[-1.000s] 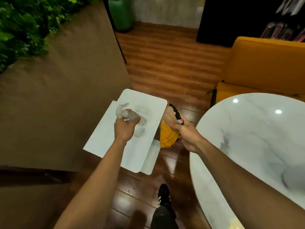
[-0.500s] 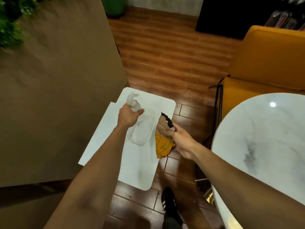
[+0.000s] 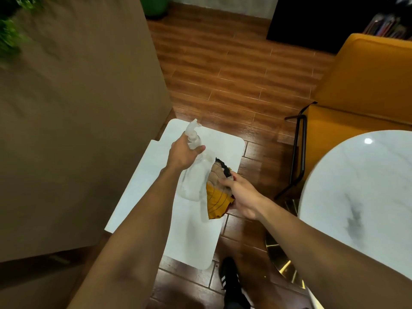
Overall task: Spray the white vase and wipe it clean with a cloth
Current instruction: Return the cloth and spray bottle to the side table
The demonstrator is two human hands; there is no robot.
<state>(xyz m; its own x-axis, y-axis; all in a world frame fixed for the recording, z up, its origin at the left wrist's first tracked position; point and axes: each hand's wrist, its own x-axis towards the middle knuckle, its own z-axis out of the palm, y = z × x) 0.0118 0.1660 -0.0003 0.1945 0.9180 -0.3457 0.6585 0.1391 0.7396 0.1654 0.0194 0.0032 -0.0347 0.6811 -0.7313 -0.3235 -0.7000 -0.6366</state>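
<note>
The fingers [image 3: 198, 150] of the left hand [image 3: 181, 156] are closed around the neck of a clear spray bottle [image 3: 193, 177], just under its pump head. The bottle is tilted: its head points away from the person and its body comes down toward the right hand [image 3: 242, 198]. The fingers [image 3: 225, 181] of the right hand are curled around a crumpled cloth [image 3: 217, 194], which is beige on top, yellow below and has a black edge. The cloth is just beside the body of the bottle, on its right side; if the two touch, I cannot tell.

Under both hands there is a white object [image 3: 189, 237] with rounded corners, and a second white part of it comes out to the left of the left forearm. From this view it looks flat, and I cannot tell for sure that it is the vase. I also cannot tell if the bottle rests on it or is held above it.

To the right of the right hand is a round marble desk [image 3: 356, 197], with a gold base [image 3: 283, 259] under it. Farther behind it stands a yellow chair [image 3: 367, 85]. The wooden floor [image 3: 223, 74] spreads beyond the fingers. A brown wall [image 3: 78, 108] is at the left of the left hand. Below the hands, a black shoe [image 3: 230, 284] with white stripes stands on the floor.
</note>
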